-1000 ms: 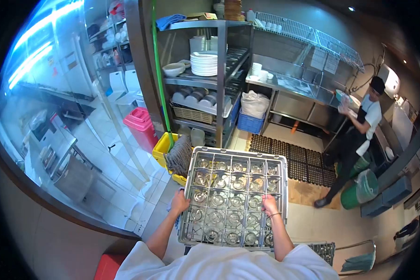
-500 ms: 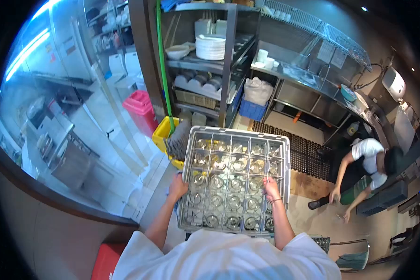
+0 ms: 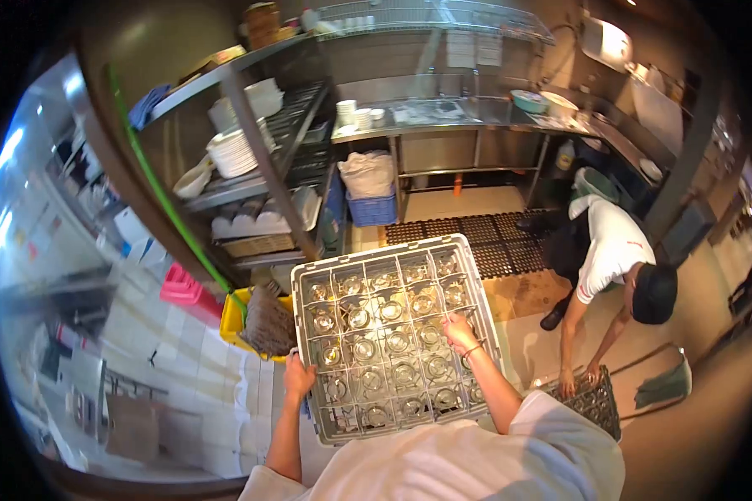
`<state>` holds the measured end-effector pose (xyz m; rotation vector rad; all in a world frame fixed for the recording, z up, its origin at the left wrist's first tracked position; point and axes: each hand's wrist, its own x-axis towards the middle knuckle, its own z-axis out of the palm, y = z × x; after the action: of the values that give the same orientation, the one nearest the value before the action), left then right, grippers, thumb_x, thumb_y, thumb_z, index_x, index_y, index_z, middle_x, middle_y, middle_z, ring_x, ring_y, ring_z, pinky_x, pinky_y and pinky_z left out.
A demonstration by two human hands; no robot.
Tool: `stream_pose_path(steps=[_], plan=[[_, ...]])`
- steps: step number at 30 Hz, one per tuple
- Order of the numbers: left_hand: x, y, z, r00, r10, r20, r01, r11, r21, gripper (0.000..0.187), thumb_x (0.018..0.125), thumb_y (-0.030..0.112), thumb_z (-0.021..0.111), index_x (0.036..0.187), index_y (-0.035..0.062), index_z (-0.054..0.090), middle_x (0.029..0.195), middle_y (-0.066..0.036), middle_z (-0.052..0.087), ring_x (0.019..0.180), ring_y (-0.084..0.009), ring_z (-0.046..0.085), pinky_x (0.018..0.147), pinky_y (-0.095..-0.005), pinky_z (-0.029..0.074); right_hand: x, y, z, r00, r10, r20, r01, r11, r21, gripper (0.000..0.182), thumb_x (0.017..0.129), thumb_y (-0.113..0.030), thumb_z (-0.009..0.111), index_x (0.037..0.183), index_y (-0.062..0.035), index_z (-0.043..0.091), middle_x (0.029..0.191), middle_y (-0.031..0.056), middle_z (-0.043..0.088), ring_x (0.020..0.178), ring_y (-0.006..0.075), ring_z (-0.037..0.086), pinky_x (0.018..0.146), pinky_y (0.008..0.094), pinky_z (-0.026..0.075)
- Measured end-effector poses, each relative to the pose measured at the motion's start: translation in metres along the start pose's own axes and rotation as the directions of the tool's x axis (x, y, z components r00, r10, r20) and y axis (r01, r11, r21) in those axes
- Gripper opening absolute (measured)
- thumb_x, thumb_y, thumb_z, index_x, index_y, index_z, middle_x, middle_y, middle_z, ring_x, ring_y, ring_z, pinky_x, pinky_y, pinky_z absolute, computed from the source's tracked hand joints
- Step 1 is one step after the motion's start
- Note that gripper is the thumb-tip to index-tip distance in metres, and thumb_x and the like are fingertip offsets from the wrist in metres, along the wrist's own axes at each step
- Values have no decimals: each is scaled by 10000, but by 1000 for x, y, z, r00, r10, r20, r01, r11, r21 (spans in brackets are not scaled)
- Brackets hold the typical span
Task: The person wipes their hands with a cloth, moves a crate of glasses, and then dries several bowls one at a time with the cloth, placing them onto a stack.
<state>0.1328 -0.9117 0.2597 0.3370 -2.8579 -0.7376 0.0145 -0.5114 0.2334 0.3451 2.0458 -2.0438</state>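
Note:
A grey compartment glass rack [image 3: 478, 288] is held in front of my body. Clear glasses [image 3: 364, 347] stand in its cells, one to a cell where I can see. My left hand [image 3: 298, 377] is closed on the rack's left side, its fingers partly hidden by the rim. Inside the right rim, my right hand [image 3: 459, 332] grips a divider, with a thin band around the wrist. The rack's near edge lies close to my white shirt.
At right, a co-worker [image 3: 614, 250] bends over a dark crate [image 3: 591, 402]. A yellow mop bucket [image 3: 236, 321] and pink bin [image 3: 190, 294] are left. Metal shelving [image 3: 255, 138] with plates stands behind; a black mat [image 3: 476, 242] lies ahead, before a steel counter [image 3: 443, 117].
My view has turned right, bringing the steel counter toward the middle. The rack appears tilted, still in both hands. The co-worker has bent lower, and their hands now reach the dark crate.

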Motion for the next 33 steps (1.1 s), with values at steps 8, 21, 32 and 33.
stream_pose_path(steps=[8,21,32,33], plan=[[52,46,12,992,114,62,-111,993,-49,394,694,151,663,1045,55,513,1079,-195,466,950,-402,524,794,-448,444,5,4,-40,989,44,-142,-34,997,74,100,788,-77,466,847,-98,544,577,-24,446,414,69,339,332,239,258],[148,49,40,801,502,326,-452,864,-220,431,672,74,648,1079,20,514,1140,-218,467,1074,-408,437,884,-434,388,-68,65,-5,780,-32,-625,171,971,165,133,812,-67,460,823,-87,591,640,-16,503,574,85,393,500,253,316],[209,48,77,491,780,388,-688,621,-377,405,686,108,633,1065,26,516,1034,-232,524,1018,-404,470,876,-434,392,-133,92,53,510,72,-857,182,965,189,151,740,5,454,781,-53,587,662,32,537,616,121,458,532,272,360],[213,50,84,505,750,427,-633,658,-408,429,683,106,637,1087,36,511,1058,-226,517,1028,-397,472,887,-423,390,-137,95,54,498,99,-862,164,965,206,109,772,-33,486,784,-53,592,681,40,551,636,125,473,553,284,377]])
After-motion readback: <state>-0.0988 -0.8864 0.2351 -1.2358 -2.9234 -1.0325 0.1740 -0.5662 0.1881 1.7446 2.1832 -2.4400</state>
